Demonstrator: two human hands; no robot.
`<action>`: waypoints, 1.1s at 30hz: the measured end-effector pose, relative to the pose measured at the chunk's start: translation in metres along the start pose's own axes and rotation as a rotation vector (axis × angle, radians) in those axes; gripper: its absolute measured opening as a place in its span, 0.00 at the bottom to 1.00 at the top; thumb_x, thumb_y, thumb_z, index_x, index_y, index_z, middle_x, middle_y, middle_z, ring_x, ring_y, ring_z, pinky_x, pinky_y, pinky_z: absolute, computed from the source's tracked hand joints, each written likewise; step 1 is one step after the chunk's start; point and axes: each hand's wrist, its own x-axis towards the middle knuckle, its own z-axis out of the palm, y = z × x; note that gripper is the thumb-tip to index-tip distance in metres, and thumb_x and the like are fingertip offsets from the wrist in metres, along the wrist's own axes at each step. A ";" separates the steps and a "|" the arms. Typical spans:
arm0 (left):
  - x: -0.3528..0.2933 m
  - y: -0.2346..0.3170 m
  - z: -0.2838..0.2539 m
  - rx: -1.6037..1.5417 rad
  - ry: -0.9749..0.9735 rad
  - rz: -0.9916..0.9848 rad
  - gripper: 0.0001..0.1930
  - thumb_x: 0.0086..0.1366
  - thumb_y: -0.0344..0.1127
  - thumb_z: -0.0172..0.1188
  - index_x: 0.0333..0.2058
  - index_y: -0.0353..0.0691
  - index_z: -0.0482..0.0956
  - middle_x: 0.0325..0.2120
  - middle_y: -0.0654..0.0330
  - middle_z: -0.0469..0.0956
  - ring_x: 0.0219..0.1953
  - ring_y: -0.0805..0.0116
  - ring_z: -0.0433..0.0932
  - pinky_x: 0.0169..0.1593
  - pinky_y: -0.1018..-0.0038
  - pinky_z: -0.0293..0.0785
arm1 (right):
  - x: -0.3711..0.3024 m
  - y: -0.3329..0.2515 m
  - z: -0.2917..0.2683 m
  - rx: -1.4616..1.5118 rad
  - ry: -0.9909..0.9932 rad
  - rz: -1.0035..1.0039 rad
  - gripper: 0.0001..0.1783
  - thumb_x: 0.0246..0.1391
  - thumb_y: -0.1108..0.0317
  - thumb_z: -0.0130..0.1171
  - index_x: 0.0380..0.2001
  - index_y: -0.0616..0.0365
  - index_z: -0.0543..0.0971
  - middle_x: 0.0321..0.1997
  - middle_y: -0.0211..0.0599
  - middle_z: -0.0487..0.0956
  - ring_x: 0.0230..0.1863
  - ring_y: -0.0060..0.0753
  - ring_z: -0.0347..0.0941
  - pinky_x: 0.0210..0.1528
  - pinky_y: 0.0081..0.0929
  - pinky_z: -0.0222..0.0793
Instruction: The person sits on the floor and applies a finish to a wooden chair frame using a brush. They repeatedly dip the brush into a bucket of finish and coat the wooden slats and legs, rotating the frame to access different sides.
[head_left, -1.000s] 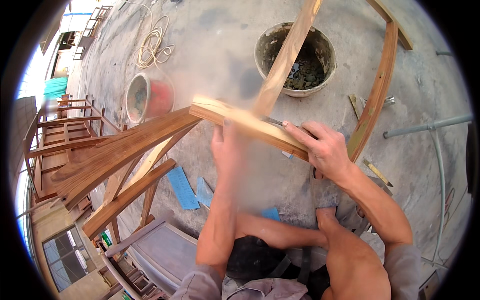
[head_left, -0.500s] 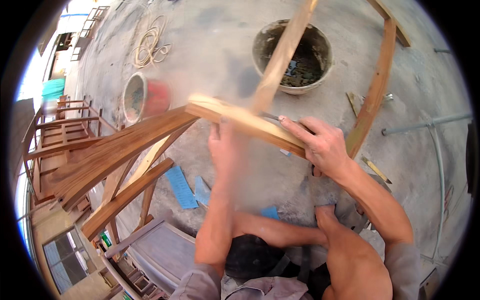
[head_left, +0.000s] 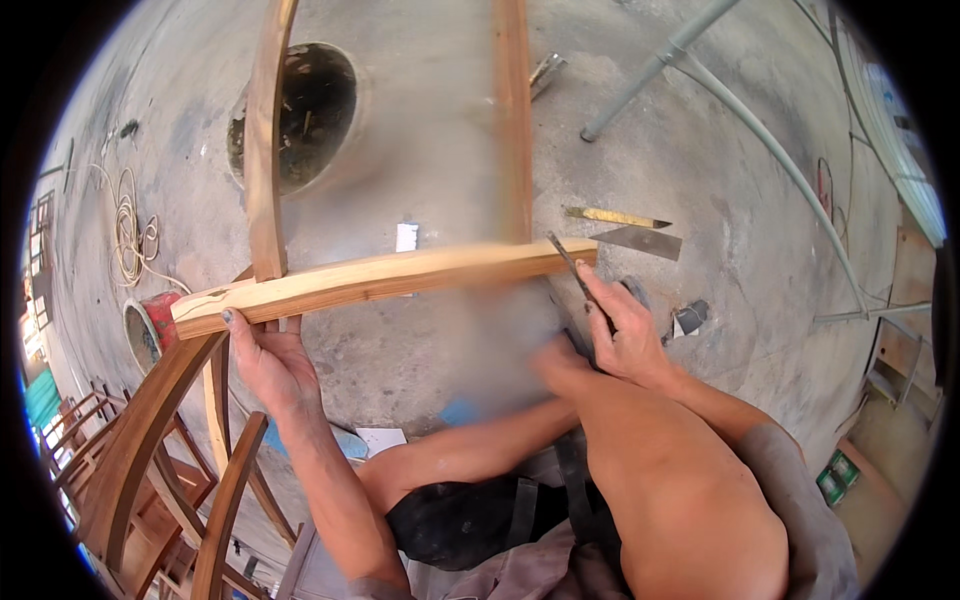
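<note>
A pale-topped wooden rail (head_left: 380, 280), part of a larger wooden frame, lies crosswise before me. Its left end rests in my left hand (head_left: 278, 365), thumb at the near edge and fingers reaching underneath. My right hand (head_left: 628, 330) is closed around a thin, dark metal hand tool (head_left: 568, 262), whose exact kind I cannot make out. The tool's tip touches or hovers over the rail's right end. One wooden bar (head_left: 264, 150) runs away from the rail on the left, and a second bar (head_left: 513, 120) on the right. Curved wooden legs (head_left: 160, 410) extend toward me at lower left.
Beyond the rail stands a large bucket (head_left: 352, 85), with a red bucket (head_left: 162, 318) to the left and coiled cord (head_left: 130, 235) behind it. A yellow strip-like tool (head_left: 612, 215) and a grey metal plate (head_left: 648, 243) lie at right. Metal pipes (head_left: 640, 90) stand farther right.
The view has swung right. My left hand has shifted to the rail's left end, and my right hand with the tool is now at its right end.
</note>
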 end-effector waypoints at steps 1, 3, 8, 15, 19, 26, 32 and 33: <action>0.001 -0.001 -0.001 0.005 -0.007 0.003 0.27 0.78 0.46 0.50 0.66 0.34 0.61 0.63 0.47 0.67 0.66 0.53 0.67 0.66 0.48 0.72 | -0.002 0.001 0.001 -0.002 0.014 0.021 0.31 0.59 0.81 0.54 0.67 0.58 0.72 0.36 0.49 0.76 0.34 0.47 0.73 0.41 0.35 0.72; 0.001 -0.001 -0.002 0.001 -0.007 -0.006 0.27 0.79 0.47 0.49 0.67 0.35 0.60 0.64 0.47 0.66 0.67 0.51 0.67 0.68 0.45 0.69 | -0.007 0.009 0.009 0.012 0.040 0.061 0.32 0.58 0.82 0.54 0.67 0.56 0.72 0.35 0.47 0.75 0.32 0.47 0.72 0.40 0.36 0.72; -0.002 -0.004 0.003 0.008 -0.004 0.000 0.27 0.79 0.48 0.48 0.67 0.37 0.61 0.65 0.47 0.65 0.67 0.51 0.66 0.69 0.43 0.66 | -0.013 0.023 0.018 0.054 -0.012 -0.044 0.34 0.56 0.83 0.55 0.67 0.53 0.73 0.34 0.46 0.73 0.31 0.47 0.71 0.38 0.37 0.72; -0.003 -0.009 0.004 -0.020 0.025 -0.010 0.27 0.78 0.48 0.50 0.67 0.38 0.61 0.64 0.51 0.66 0.66 0.54 0.67 0.66 0.43 0.68 | -0.007 0.032 0.020 0.076 0.034 -0.162 0.32 0.56 0.83 0.55 0.66 0.56 0.73 0.35 0.48 0.74 0.32 0.51 0.73 0.38 0.39 0.73; -0.004 -0.005 0.003 -0.032 0.030 -0.006 0.29 0.76 0.52 0.53 0.66 0.38 0.62 0.62 0.53 0.68 0.64 0.55 0.69 0.64 0.46 0.71 | -0.009 0.020 0.013 0.084 0.046 -0.184 0.31 0.57 0.82 0.56 0.65 0.60 0.73 0.36 0.50 0.74 0.34 0.52 0.74 0.39 0.40 0.73; -0.002 -0.003 0.000 -0.053 0.034 -0.020 0.35 0.73 0.56 0.57 0.68 0.40 0.59 0.63 0.53 0.65 0.64 0.53 0.68 0.65 0.45 0.68 | 0.036 -0.010 0.018 0.169 0.055 -0.168 0.28 0.60 0.78 0.57 0.64 0.65 0.70 0.44 0.54 0.79 0.41 0.52 0.79 0.46 0.39 0.75; -0.003 -0.005 0.005 -0.004 0.029 -0.009 0.35 0.74 0.58 0.54 0.69 0.43 0.57 0.64 0.54 0.65 0.65 0.54 0.66 0.64 0.44 0.67 | 0.078 -0.059 0.034 0.238 0.001 -0.423 0.27 0.57 0.80 0.57 0.61 0.65 0.73 0.47 0.54 0.80 0.46 0.55 0.79 0.50 0.38 0.76; -0.005 -0.010 0.003 -0.008 0.014 -0.026 0.34 0.74 0.57 0.54 0.69 0.42 0.58 0.64 0.54 0.65 0.65 0.54 0.67 0.64 0.45 0.67 | 0.080 -0.064 0.040 0.248 0.021 -0.437 0.26 0.56 0.80 0.57 0.60 0.65 0.74 0.49 0.55 0.80 0.48 0.57 0.78 0.52 0.38 0.76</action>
